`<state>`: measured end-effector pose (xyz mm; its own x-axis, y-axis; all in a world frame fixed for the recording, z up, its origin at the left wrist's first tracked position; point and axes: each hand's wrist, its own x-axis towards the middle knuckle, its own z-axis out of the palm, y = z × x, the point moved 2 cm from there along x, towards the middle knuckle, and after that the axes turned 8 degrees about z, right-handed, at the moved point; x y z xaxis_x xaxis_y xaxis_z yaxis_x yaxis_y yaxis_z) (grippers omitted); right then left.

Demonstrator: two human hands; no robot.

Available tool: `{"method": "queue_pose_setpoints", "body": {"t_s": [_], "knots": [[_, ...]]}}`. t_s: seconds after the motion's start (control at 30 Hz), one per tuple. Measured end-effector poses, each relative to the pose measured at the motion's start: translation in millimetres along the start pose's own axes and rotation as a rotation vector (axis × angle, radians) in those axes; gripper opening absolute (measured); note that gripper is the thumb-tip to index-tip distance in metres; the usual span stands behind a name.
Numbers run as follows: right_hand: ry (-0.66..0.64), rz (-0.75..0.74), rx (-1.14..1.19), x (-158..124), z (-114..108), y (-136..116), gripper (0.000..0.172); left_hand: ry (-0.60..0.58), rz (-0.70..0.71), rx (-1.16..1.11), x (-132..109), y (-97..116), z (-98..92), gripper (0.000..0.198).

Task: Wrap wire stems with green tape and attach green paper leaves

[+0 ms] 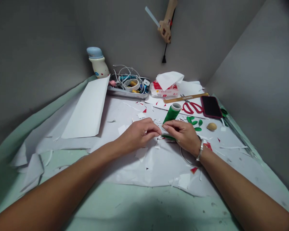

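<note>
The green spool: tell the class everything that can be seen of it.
The green spool is a cylinder wrapped in what looks like thread, with a pale, round end on top. It stands on the white paper, slanting rightward in the picture, beyond the right hand. That hand partly hides its foot; whether they touch is unclear.

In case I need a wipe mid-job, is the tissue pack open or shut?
Open: a white tissue sticks up out of the top of the tissue pack. How many remain inside, I cannot tell.

Left hand [141,133] and right hand [185,134] pinch, nearly touching.
</note>
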<state>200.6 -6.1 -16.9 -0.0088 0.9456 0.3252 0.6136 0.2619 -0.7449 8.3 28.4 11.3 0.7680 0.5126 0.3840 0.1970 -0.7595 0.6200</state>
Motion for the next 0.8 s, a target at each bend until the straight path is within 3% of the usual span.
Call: {"method": "queue_pose_setpoints", "body": {"t_s": [0.1, 0.23, 0.3, 0.4, 0.5, 0.63, 0.7, 0.8], "knots": [[-0.082, -0.051, -0.044, -4.5, 6.6, -1.9, 0.016, 0.134, -0.082, -0.045, 1.9, 1.3, -5.1, 0.013], [-0.175, -0.225, -0.197, -12.5, 13.4, -11.4, 0.017, 0.248, -0.126, 0.063, -0.1, -6.0, -4.4, 0.013], [-0.166, -0.303, -0.270, -14.8, 13.0, -16.2, 0.017, 0.251, -0.127, 0.157, -1.9, -11.1, -2.2, 0.014], [-0.084, -0.362, -0.307, -14.7, 7.9, -20.9, 0.020, 0.161, -0.116, 0.296, -4.2, -17.1, 2.2, 0.018], [0.003, -0.292, -0.259, -10.3, 1.4, -19.7, 0.020, 0.017, -0.056, 0.339, -5.4, -17.6, 6.4, 0.020], [0.025, -0.115, -0.084, -2.3, -3.0, -9.9, 0.016, -0.092, 0.022, 0.133, -3.0, -7.3, 5.8, 0.019], [-0.005, -0.033, -0.014, -0.4, -1.9, -4.5, 0.015, -0.065, -0.002, 0.008, -0.2, -1.0, 1.7, 0.017], [-0.102, -0.020, 0.002, -2.7, 3.8, -2.3, 0.015, 0.073, -0.092, -0.089, 2.7, 3.0, -4.9, 0.014]]}}
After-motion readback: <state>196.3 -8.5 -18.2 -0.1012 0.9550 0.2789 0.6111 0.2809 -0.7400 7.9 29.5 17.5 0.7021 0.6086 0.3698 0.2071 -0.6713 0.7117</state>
